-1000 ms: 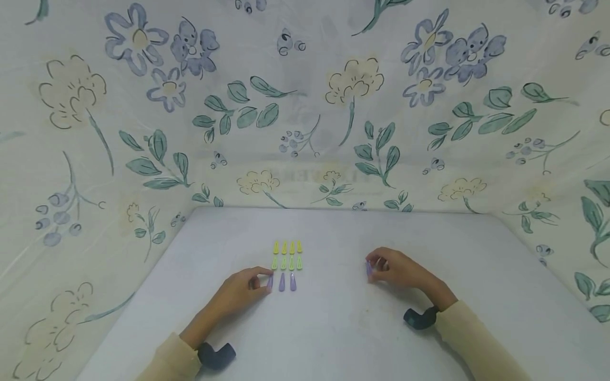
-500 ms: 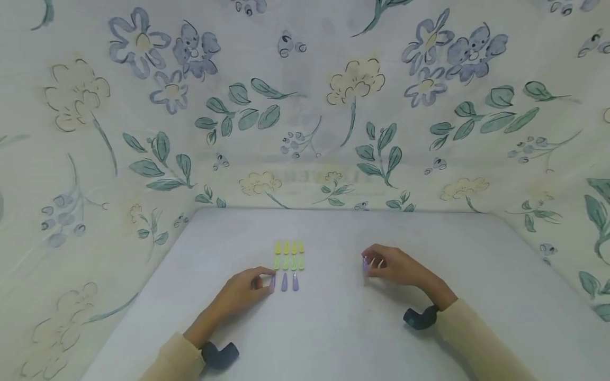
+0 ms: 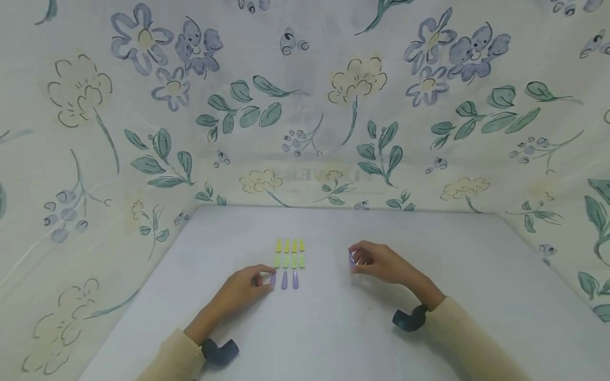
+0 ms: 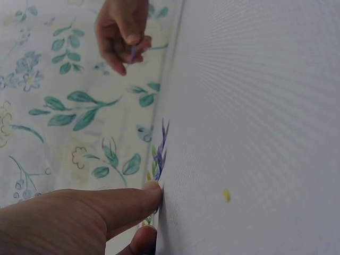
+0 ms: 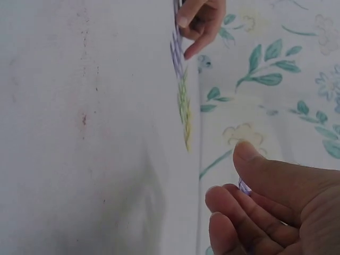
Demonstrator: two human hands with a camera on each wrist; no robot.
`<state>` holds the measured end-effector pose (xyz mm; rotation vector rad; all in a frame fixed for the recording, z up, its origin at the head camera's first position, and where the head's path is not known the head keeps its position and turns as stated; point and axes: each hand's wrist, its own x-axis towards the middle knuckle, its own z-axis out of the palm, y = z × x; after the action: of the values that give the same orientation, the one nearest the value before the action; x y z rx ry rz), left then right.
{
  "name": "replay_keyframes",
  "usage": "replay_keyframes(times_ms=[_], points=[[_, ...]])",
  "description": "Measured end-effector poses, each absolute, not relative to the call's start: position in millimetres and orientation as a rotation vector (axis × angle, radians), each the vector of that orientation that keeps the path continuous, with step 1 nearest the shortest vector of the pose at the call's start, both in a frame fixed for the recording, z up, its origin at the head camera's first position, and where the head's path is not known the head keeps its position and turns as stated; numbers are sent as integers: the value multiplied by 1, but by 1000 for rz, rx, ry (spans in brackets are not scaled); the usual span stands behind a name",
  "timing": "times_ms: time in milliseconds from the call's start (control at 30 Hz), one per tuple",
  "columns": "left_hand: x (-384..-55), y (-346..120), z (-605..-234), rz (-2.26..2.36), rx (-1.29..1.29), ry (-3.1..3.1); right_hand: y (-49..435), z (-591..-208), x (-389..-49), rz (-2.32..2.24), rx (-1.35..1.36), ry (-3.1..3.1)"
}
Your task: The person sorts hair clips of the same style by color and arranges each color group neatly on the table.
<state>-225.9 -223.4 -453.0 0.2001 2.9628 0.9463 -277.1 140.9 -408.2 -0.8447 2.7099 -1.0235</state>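
Observation:
My left hand [image 3: 244, 288] rests at the lower left of the clip rows, its thumb and a finger pinching the ends of the leftmost purple hair clip [image 3: 273, 280]. Two more purple hair clips [image 3: 284, 280] lie just right of it. Above them are a row of several green hair clips [image 3: 286, 261] and a row of several yellow hair clips [image 3: 287, 245]. To the right, my right hand [image 3: 385, 263] holds another purple hair clip [image 3: 352, 259] between thumb and fingers. In the right wrist view that clip [image 5: 244, 186] is mostly hidden by the fingers.
A white tabletop [image 3: 324, 328] carries the clips. Behind and beside it hangs a floral cloth [image 3: 305, 116]. Dark curved pieces [image 3: 220, 352] sit at both wrists. A small yellow spot [image 4: 227, 195] shows in the left wrist view.
My right hand has moved left with its purple hair clip, towards the rows. My left hand has stayed at the leftmost purple clip.

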Motion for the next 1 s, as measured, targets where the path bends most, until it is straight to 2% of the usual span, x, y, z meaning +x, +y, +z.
replay_keyframes(times_ms=[1000], points=[[-226, -225, -454, 977, 218, 2948, 91, -409, -277, -1033, -949, 2647]])
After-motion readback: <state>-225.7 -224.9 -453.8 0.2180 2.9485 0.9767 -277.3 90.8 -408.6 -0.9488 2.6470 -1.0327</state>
